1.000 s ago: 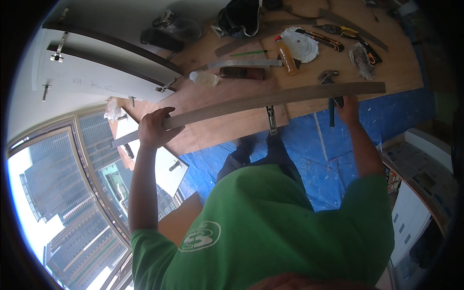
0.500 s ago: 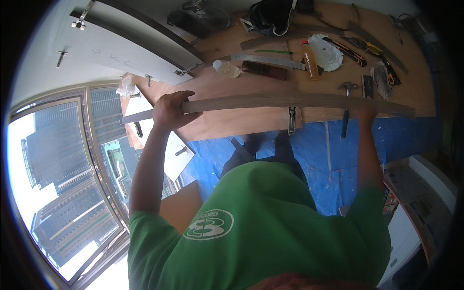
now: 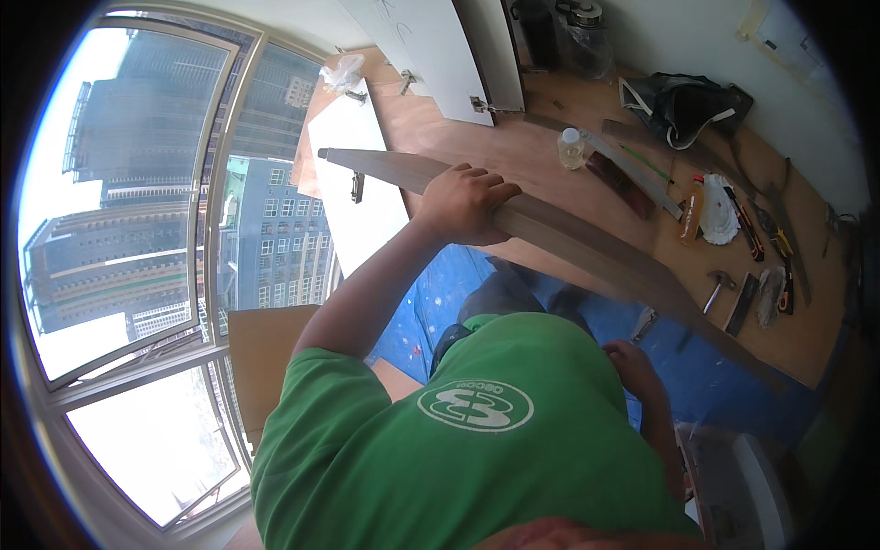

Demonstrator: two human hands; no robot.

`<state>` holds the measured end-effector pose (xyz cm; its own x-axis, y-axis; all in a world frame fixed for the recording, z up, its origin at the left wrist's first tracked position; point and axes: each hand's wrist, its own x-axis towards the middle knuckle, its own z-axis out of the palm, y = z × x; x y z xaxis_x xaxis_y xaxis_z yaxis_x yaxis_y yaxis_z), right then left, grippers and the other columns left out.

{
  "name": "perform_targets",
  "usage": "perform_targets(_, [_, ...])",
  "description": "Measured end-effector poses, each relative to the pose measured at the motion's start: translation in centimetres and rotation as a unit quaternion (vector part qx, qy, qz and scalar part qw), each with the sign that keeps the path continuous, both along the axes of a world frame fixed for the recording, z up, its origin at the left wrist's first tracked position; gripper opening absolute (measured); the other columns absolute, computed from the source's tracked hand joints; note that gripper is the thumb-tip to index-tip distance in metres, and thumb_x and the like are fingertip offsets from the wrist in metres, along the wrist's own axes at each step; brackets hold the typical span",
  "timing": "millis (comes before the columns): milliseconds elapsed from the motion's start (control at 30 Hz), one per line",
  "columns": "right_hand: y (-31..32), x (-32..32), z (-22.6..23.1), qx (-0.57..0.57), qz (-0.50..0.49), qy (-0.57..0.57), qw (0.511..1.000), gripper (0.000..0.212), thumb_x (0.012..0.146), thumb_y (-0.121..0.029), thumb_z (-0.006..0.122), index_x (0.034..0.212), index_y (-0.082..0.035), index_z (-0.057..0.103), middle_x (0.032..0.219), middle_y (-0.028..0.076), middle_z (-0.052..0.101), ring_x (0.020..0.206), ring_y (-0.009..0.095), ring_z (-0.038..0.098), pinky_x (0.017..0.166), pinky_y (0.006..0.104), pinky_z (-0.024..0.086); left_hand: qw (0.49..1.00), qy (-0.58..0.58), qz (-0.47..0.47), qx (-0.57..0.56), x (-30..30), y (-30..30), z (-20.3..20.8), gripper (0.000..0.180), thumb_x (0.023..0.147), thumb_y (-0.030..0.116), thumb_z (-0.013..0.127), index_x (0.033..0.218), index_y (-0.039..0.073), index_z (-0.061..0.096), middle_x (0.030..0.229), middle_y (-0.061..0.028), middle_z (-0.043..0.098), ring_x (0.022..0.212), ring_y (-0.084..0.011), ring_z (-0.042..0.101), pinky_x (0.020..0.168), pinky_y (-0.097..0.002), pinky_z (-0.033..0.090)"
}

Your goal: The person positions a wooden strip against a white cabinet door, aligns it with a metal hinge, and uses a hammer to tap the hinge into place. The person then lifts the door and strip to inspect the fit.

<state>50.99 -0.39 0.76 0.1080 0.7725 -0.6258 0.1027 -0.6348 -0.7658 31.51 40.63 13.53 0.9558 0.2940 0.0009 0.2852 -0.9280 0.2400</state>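
My left hand [image 3: 467, 203] is closed around a long wood-grain strip [image 3: 587, 252], fingers over its top. The strip slants from the white panel [image 3: 335, 128] at the left down toward the lower right, above the table's front edge. Its right end is blurred. Off the strip, my right hand [image 3: 632, 362] is close to my right side, below the strip; its fingers do not show clearly. A metal hinge [image 3: 357, 187] sits on the white panel beside the strip's left end. Beyond the strip's right part lies a hammer [image 3: 718, 289].
On the wooden table [image 3: 495, 165] are a clear bottle [image 3: 570, 149], an orange bottle [image 3: 692, 211], a utility knife [image 3: 744, 225], pliers [image 3: 777, 234] and a dark bag [image 3: 683, 110]. A hinged white door [image 3: 412, 46] stands at the back. Blue sheeting [image 3: 412, 307] covers the floor; windows [image 3: 137, 183] are at left.
My right hand has let go of the strip and moved back toward my body. My left hand still holds it. The view has turned, and the strip now slants down to the right.
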Motion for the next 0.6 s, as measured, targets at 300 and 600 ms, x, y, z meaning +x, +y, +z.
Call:
perform_targets(300, [8.9, 2.1, 18.3, 0.096, 0.032, -0.045, 0.994, 0.027, 0.098, -0.023, 0.067, 0.104, 0.003, 0.072, 0.102, 0.016, 0.073, 0.098, 0.037, 0.07, 0.083, 0.0425, 0.054, 0.987, -0.128, -0.085, -0.045, -0.7, 2.2, -0.6, 0.05, 0.073, 0.044, 0.085, 0.112, 0.014, 0.073, 0.089, -0.0017, 0.069, 0.088, -0.0256, 0.069, 0.082, -0.0407, 0.054])
perform_targets(600, [21.8, -3.0, 11.2, 0.136, 0.027, -0.571, 0.809, 0.054, 0.088, -0.043, 0.081, 0.118, -0.001, 0.066, 0.121, 0.017, 0.066, 0.118, 0.04, 0.059, 0.103, 0.052, 0.042, 0.955, -0.294, -0.033, -0.036, -6.8, 10.0, -1.6, 0.036, 0.085, 0.038, 0.081, 0.11, 0.013, 0.073, 0.127, -0.0095, 0.067, 0.135, -0.0302, 0.054, 0.118, -0.0553, 0.034])
